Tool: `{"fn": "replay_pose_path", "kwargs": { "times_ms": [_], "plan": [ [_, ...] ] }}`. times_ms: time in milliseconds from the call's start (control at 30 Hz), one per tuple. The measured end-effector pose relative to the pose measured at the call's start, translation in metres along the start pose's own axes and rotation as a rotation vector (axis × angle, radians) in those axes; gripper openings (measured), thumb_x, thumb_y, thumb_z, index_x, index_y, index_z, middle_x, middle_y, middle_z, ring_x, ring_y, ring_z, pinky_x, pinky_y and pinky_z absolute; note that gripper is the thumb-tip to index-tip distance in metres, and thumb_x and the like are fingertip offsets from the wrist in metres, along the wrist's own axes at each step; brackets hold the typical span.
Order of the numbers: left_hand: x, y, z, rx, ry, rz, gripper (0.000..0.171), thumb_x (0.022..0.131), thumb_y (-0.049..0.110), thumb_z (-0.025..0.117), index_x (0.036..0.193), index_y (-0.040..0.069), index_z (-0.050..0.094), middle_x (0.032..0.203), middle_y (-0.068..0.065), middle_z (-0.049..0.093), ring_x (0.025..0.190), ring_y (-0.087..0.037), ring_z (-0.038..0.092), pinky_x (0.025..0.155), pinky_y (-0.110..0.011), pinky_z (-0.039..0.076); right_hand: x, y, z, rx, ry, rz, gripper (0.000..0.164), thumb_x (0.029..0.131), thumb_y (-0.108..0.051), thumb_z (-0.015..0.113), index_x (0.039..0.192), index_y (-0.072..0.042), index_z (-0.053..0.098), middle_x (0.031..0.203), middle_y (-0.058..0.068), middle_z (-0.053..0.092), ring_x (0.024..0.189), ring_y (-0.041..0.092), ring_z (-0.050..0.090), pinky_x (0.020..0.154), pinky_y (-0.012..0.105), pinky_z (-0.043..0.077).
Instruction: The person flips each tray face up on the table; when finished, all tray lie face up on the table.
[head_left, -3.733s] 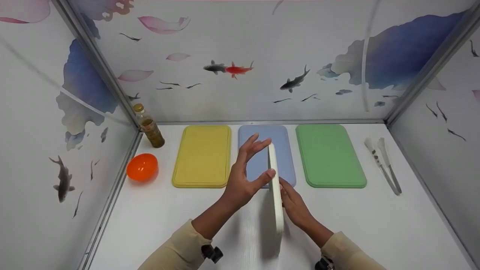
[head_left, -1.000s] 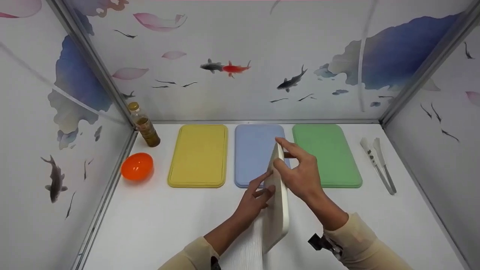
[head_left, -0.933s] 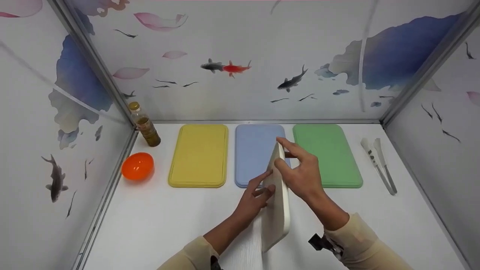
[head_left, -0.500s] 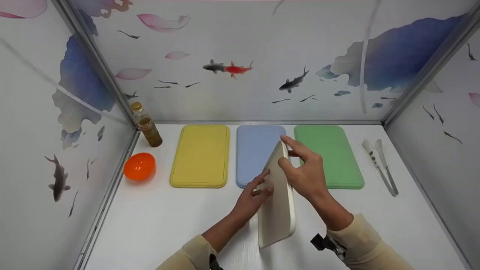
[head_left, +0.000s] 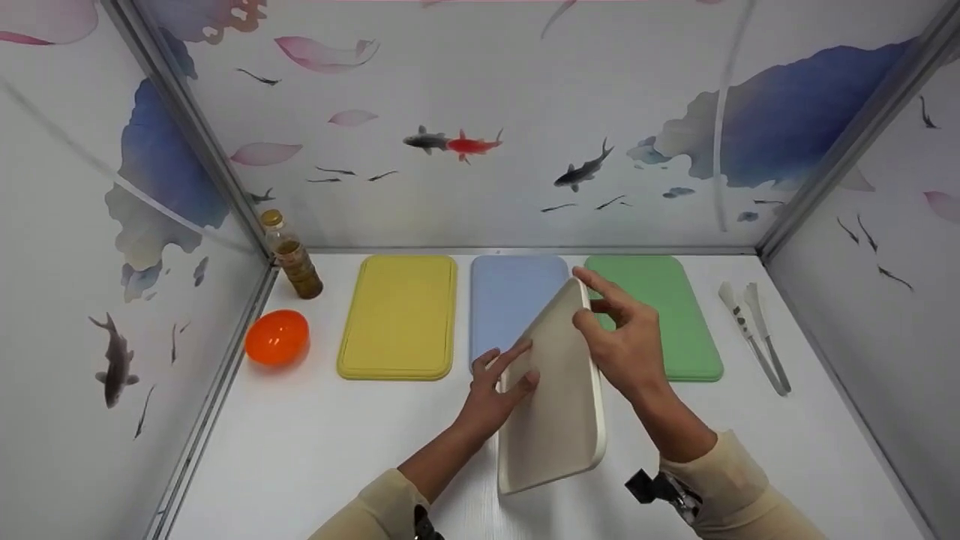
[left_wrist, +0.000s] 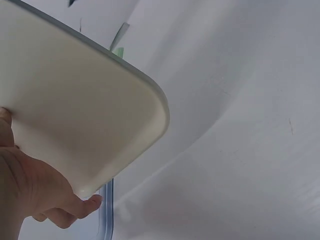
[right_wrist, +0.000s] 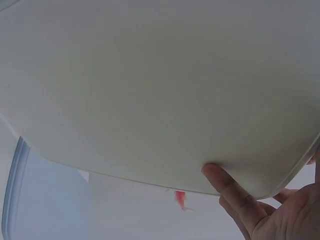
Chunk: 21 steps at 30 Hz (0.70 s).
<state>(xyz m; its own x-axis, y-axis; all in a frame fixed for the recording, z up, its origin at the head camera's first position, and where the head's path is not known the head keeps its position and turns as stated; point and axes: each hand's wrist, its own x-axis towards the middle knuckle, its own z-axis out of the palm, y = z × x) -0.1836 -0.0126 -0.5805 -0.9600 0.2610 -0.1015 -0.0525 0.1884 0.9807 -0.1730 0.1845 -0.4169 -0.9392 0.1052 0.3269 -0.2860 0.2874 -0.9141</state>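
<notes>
Both hands hold a cream-white rectangular tray [head_left: 555, 397] with rounded corners and a shallow rim, tilted up on its side above the table with its inner face turned left. My left hand [head_left: 487, 397] grips the left edge, its thumb lying on the inner face. In the left wrist view other fingers [left_wrist: 90, 204] show beyond the edge. My right hand [head_left: 626, 345] pinches the far right corner, thumb at the rim and index finger over the top. From the right wrist, the tray's broad surface [right_wrist: 150, 90] fills most of the view.
Yellow [head_left: 397, 319], blue [head_left: 514, 300] and green [head_left: 686, 345] rectangular boards lie in a row at the back; tray and hands partly cover the latter two. An orange bowl [head_left: 277, 337] and oil bottle [head_left: 296, 266] stand left; tongs [head_left: 757, 337] lie right. Walls [head_left: 480, 202] enclose three sides.
My left hand has gone from the tray's top to its left edge, my right hand up to the far corner. The tray has turned from nearly edge-on to show its inner face.
</notes>
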Motion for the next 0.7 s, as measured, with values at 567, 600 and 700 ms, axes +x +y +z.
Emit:
{"fn": "replay_pose_path", "kwargs": {
  "times_ms": [567,600,700],
  "plan": [
    [0.003,-0.001,-0.019,-0.001,0.004,0.003,0.073,0.092,0.077,0.075,0.158,0.051,0.057,0.184,-0.018,0.008,0.166,-0.054,0.024,0.125,-0.077,0.032,0.000,0.016,-0.011,0.172,0.014,-0.011,0.052,0.097,0.005,0.060,0.144,-0.012,0.074,0.149,0.009,0.071,0.104,0.021,0.080,0.080,0.031,0.067],
    [0.003,0.000,-0.020,0.009,0.008,0.005,0.073,0.092,0.077,0.075,0.158,0.051,0.057,0.183,-0.019,0.009,0.166,-0.054,0.025,0.125,-0.076,0.033,-0.001,0.017,-0.011,0.184,0.012,-0.008,0.052,0.097,0.006,0.059,0.144,-0.012,0.074,0.149,0.009,0.070,0.105,0.022,0.080,0.080,0.032,0.067],
    [0.003,0.002,-0.023,0.045,0.019,0.009,0.073,0.092,0.076,0.076,0.157,0.049,0.059,0.183,-0.019,0.011,0.166,-0.052,0.028,0.124,-0.075,0.036,-0.001,0.022,-0.014,0.200,0.009,0.008,0.052,0.097,0.006,0.059,0.145,-0.010,0.073,0.148,0.007,0.069,0.107,0.020,0.080,0.080,0.032,0.067]
  ]
}}
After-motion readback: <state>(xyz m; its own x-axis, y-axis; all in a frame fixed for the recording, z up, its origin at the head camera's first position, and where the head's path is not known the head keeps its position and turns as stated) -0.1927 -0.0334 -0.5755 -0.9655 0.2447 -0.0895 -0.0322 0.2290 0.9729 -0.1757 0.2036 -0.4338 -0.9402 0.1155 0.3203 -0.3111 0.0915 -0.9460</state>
